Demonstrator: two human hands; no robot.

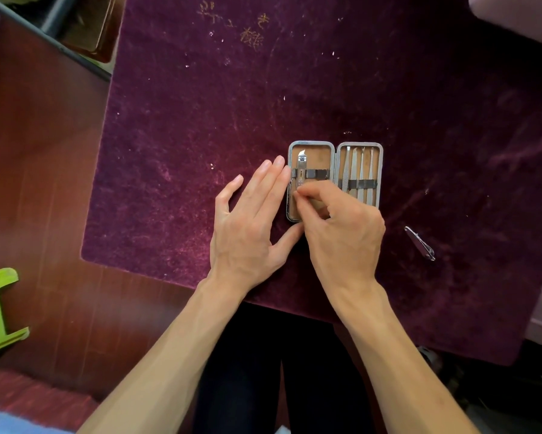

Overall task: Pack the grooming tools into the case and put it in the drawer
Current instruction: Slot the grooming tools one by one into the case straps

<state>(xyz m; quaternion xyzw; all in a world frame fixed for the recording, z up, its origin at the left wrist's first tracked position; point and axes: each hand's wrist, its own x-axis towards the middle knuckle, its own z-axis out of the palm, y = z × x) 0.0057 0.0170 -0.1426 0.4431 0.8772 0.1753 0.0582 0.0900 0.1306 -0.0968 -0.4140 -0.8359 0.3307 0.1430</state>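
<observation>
A small metal-rimmed grooming case [335, 148] lies open on the purple velvet cloth. Its right half holds several slim metal tools [358, 170] under an elastic strap. In the left half a nail clipper [301, 170] sits under the strap, and my right hand [341, 227] pinches its lower end with curled fingertips. My left hand [250, 220] lies flat beside the case, with straight fingers against its left edge and the thumb at its lower corner. A second small nail clipper [420, 244] lies loose on the cloth to the right.
The purple cloth [263, 104] covers a table whose near edge runs just above my lap. To the left is dark red wooden floor [44, 183] with a green plastic object [0, 311]. A dark frame and a box [88, 29] stand at the upper left.
</observation>
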